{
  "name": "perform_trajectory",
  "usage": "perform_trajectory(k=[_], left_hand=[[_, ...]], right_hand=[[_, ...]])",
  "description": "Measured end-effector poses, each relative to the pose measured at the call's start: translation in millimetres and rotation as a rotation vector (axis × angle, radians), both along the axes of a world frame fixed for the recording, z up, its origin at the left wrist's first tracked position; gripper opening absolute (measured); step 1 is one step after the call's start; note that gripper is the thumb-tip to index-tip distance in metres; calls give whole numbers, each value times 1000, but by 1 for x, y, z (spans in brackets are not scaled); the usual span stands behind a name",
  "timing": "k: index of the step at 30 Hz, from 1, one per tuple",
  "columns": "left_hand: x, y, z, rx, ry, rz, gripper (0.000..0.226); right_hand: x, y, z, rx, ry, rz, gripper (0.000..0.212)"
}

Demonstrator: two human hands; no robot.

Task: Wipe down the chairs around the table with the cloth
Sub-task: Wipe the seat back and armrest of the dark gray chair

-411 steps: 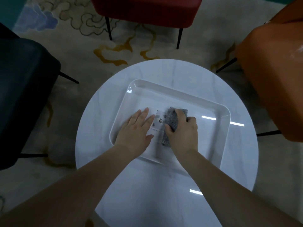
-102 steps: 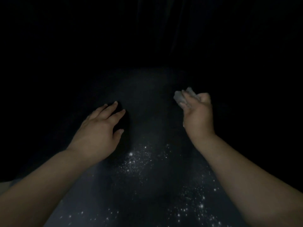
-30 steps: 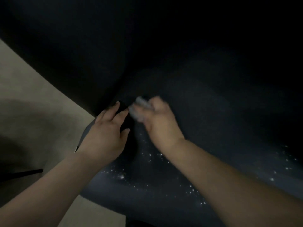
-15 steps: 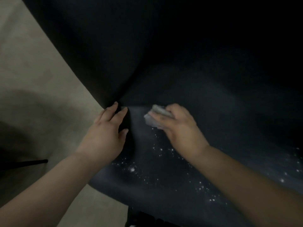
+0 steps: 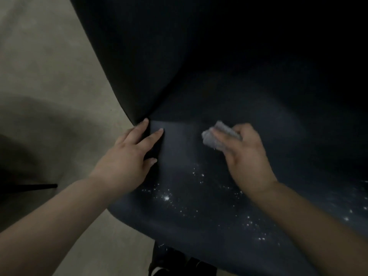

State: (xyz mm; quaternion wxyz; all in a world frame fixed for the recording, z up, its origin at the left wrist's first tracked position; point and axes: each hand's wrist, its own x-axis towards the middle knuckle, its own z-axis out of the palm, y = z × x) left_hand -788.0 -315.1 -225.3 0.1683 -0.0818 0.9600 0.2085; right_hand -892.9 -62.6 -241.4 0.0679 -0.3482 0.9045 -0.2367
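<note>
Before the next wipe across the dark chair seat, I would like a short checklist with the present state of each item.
1. Cloth held in right hand: ok.
2. Cloth touching the chair seat: cannot tell, the image is blurred there.
3. Left hand flat on the seat's left edge, steadying: ok.
4. Left fingers apart from the cloth: ok.
5. Seat free of specks: not ok, white specks lie near the front.
6. Backrest wiped: cannot tell, too dark.

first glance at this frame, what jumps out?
The grey cloth bunched in the right hand, pressed to the dark chair seat mid-frame. The left hand lies flat at the seat's left edge, beside the pale floor. Bright specks glint on the seat nearer the camera.
</note>
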Motion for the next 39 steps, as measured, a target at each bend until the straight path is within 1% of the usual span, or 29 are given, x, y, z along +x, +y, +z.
perform_trajectory(k=[2, 4, 5, 6, 7, 8, 9, 12, 13, 14, 16, 17, 19, 20, 21, 23, 25, 26, 29, 30, 32, 34, 36, 38, 39], left_hand=[[1, -2, 0, -7, 0, -21, 72], [1, -4, 0, 2, -16, -36, 74], [1, -5, 1, 12, -24, -44, 75], [1, -7, 1, 23, -32, -53, 76], [2, -9, 2, 35, -43, -62, 77], [2, -12, 2, 44, -56, -68, 77], [3, -15, 3, 49, -72, -69, 77], [7, -20, 3, 53, -100, -54, 78], [9, -20, 3, 50, -92, -49, 77], [11, -20, 4, 47, -80, -45, 77], [17, -21, 3, 45, -55, -25, 77], [20, -22, 2, 45, -45, -12, 78], [26, -23, 0, 44, -41, 11, 79], [29, -24, -1, 40, -41, 24, 80], [32, -24, -2, 36, -38, 36, 80], [37, -24, -3, 34, -25, 45, 80], [42, -22, -3, 48, -16, 58, 80], [45, -21, -3, 56, -17, 73, 81], [52, -16, -1, 64, -29, 93, 86], [54, -15, -1, 62, -38, 84, 87], [59, -12, 1, 52, -57, 61, 91], [62, -11, 3, 49, -71, 53, 93], [63, -11, 4, 56, -85, 58, 95], [66, -10, 7, 53, -108, 57, 96], [68, -9, 8, 57, -123, 62, 97]], right_hand=[[-5, -21, -8, -23, 69, -86, 34], [16, -39, -11, -26, 114, -119, 11], [28, -41, -11, -23, 96, -108, 12], [39, -38, -8, -11, 104, 11, 14], [47, -32, -4, -40, 92, 74, 21], [45, -23, -1, -63, 79, 69, 34], [37, -14, 3, -50, 57, 39, 39], [11, -23, 5, -61, -65, -258, 37], [13, -35, 2, -56, -70, -296, 37], [21, -47, 3, -51, -87, -293, 37], [47, -57, 5, -90, -118, -172, 30], [58, -51, 5, -88, -122, -90, 28], [68, -28, 10, -45, -73, 42, 33], [63, -17, 10, -30, -51, 45, 33], [55, -10, 11, -24, -55, -1, 32], [41, -13, 6, -76, -55, -140, 32], [46, -34, 3, -141, -78, -268, 31], [57, -43, 4, -163, -96, -275, 31], [83, -43, 7, -144, -77, -75, 41], [81, -36, 7, -124, -80, -50, 45], [68, -26, 9, -114, -74, -114, 48], [53, -27, 4, -128, -19, -217, 45], [50, -39, -4, -178, -21, -319, 33], [68, -53, -4, -207, -71, -272, 25], [81, -54, -3, -174, -28, -160, 25]])
